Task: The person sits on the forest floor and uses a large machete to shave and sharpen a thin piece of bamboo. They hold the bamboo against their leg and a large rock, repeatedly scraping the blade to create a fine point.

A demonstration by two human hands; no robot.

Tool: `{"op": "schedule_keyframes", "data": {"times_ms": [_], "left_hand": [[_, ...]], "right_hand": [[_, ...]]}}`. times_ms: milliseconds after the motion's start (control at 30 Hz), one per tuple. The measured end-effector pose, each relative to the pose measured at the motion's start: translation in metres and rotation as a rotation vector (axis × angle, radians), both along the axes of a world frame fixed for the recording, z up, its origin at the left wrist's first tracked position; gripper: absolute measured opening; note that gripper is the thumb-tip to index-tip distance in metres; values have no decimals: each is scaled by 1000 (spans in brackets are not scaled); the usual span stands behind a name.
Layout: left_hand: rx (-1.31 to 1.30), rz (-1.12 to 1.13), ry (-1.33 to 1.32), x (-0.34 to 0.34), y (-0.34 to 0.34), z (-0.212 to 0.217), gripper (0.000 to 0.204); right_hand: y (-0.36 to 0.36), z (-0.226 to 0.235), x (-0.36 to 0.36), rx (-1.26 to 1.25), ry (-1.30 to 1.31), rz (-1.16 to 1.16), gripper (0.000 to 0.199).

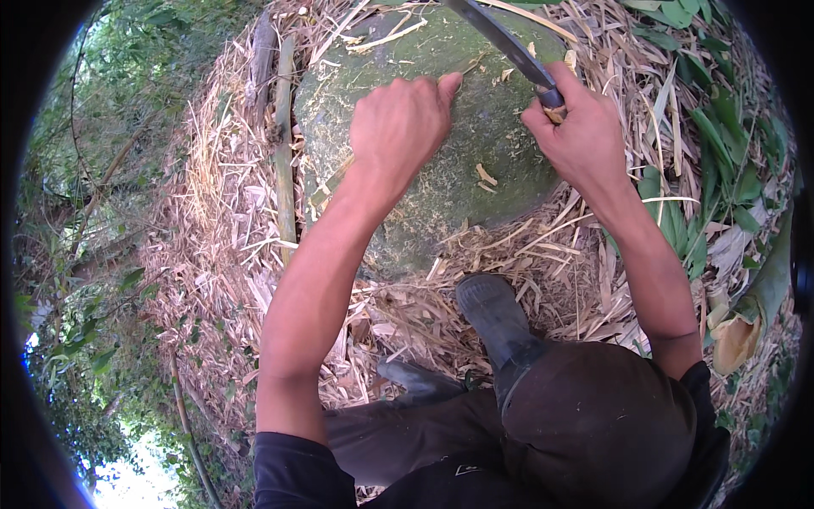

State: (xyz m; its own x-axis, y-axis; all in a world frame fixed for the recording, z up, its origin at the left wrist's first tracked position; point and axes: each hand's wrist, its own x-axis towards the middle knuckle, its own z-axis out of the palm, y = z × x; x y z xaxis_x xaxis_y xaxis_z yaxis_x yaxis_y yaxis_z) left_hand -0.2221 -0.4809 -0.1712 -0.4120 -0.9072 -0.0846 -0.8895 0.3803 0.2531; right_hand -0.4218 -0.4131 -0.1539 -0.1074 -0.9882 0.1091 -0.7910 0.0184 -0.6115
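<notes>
1. The right hand (pixel 585 140) is wrapped tight round the handle of a long dark blade (pixel 500 38). The steel runs up and away toward the far edge of the rock, and the fist sits just off the rock's right edge. That is a working grip, all fingers closed on the handle so the knife cannot twist.
2. The left hand (pixel 400 123) lies on the mossy green rock (pixel 441 182), fingers curled under, fingertips pressing at a thin pale sliver (pixel 454 78) near the rock's far side. Whether it pinches that sliver or merely steadies it, I cannot tell; the fingers hide the contact.
3. The rock serves as the bench here: pale shavings (pixel 485 176) lie scattered across its top, near the middle.
4. Round the rock lie dry bamboo husks and split strips (pixel 220 195). Green leaves (pixel 721 144) crowd the right side.
5. A dark rubber boot (pixel 492 314) is planted at the rock's near edge, knee bent, bracing the body close over the work.
</notes>
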Motion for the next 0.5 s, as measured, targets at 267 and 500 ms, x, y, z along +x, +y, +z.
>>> {"op": "schedule_keyframes", "data": {"times_ms": [267,500], "left_hand": [[-22,12,-9,0,2,-2,70],[40,47,26,-6,2,4,71]], "right_hand": [[2,10,4,-108,37,52,27],[-9,-7,-6,114,205,77,28]]}}
